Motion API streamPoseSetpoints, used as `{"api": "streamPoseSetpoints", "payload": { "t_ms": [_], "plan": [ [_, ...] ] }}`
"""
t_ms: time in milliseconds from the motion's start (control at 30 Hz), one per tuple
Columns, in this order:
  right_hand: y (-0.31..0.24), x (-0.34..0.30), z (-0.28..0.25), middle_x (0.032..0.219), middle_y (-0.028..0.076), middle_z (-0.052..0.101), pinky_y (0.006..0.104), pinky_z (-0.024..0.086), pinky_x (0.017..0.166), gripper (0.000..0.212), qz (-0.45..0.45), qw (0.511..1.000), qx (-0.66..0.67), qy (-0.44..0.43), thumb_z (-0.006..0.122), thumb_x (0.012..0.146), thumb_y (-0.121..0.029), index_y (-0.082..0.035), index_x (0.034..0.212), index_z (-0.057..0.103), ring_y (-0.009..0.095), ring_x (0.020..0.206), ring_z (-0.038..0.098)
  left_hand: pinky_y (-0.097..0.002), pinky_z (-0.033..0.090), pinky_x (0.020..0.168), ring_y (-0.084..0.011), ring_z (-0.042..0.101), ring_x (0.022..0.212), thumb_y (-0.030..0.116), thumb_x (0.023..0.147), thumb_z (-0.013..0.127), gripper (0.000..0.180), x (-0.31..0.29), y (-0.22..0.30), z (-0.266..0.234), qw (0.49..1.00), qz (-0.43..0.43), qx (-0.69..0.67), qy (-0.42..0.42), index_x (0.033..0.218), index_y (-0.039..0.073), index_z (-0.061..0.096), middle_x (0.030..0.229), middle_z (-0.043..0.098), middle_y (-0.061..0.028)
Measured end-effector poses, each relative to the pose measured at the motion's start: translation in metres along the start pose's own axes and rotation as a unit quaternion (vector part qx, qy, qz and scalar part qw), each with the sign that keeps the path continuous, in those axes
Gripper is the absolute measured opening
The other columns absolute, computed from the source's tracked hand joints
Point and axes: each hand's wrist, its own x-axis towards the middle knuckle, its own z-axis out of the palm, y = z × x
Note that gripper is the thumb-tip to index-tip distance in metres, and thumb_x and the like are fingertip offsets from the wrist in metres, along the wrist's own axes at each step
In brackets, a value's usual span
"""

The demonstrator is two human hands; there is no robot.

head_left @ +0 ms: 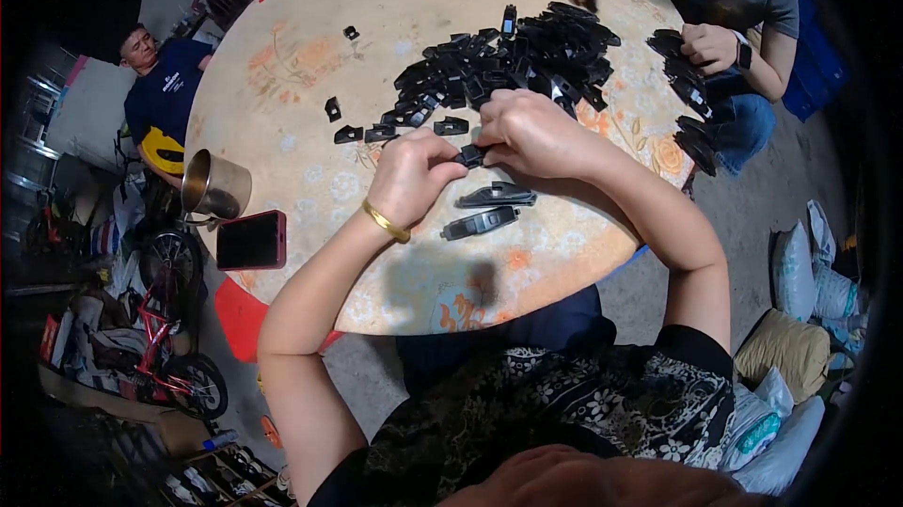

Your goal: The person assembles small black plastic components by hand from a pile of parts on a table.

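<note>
My left hand point(410, 173) and my right hand point(534, 134) meet over the near middle of the round table point(546, 272). Between their fingertips they pinch a small black plastic part point(471, 156), with the fingers hiding much of it. Just nearer to me lie two elongated black plastic pieces, an upper one point(496, 195) and a lower one point(480, 223), side by side. Beyond my hands spreads a heap of black plastic parts point(470, 65). A few small black parts point(349, 134) lie loose left of the heap.
A metal mug point(216, 183) and a dark-screened phone point(251, 241) rest near the table's left edge. Across the table, a person's hands point(712, 48) work by another group of black parts point(679, 74). Someone sits at far left; a red bicycle point(165, 338) and sacks point(783, 352) stand around.
</note>
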Motion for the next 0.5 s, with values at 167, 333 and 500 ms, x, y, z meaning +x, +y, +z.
{"api": "streamPoseSetpoints", "payload": {
  "t_ms": [167, 333, 500],
  "plan": [
    [-0.038, -0.013, 0.007, 0.097, 0.016, 0.06, 0.0476, 0.039, 0.096, 0.06, 0.03, 0.998, 0.053, -0.001, 0.067, 0.077, -0.049, -0.003, 0.115, 0.059, 0.035, 0.099, 0.056, -0.0288, 0.049, 0.064, -0.0141, 0.06, 0.068, 0.01, 0.077, 0.073, 0.015, 0.002, 0.001, -0.017, 0.978, -0.108, -0.102, -0.149, 0.086, -0.001, 0.069, 0.075, 0.064, -0.0077],
    [-0.069, -0.039, 0.033, 0.098, 0.014, 0.054, 0.0514, 0.036, 0.094, 0.067, -0.023, 0.994, -0.103, 0.028, 0.067, 0.076, -0.048, -0.004, 0.123, 0.05, 0.032, 0.098, 0.052, -0.0242, 0.048, 0.069, -0.0079, 0.058, 0.077, 0.011, 0.089, 0.063, 0.016, -0.009, -0.017, -0.036, 0.943, -0.108, -0.197, -0.247, 0.094, -0.003, 0.068, 0.085, 0.067, -0.004],
    [-0.086, -0.082, 0.019, 0.092, 0.011, 0.053, 0.0382, 0.044, 0.078, 0.049, 0.072, 0.992, -0.086, 0.063, 0.07, 0.075, -0.033, -0.007, 0.115, 0.056, 0.028, 0.089, 0.053, -0.0268, 0.05, 0.08, -0.0133, 0.061, 0.09, 0.01, 0.088, 0.063, 0.015, -0.003, -0.003, -0.013, 0.98, -0.049, -0.143, -0.132, 0.099, 0.0, 0.066, 0.1, 0.065, -0.0072]
  ]
}}
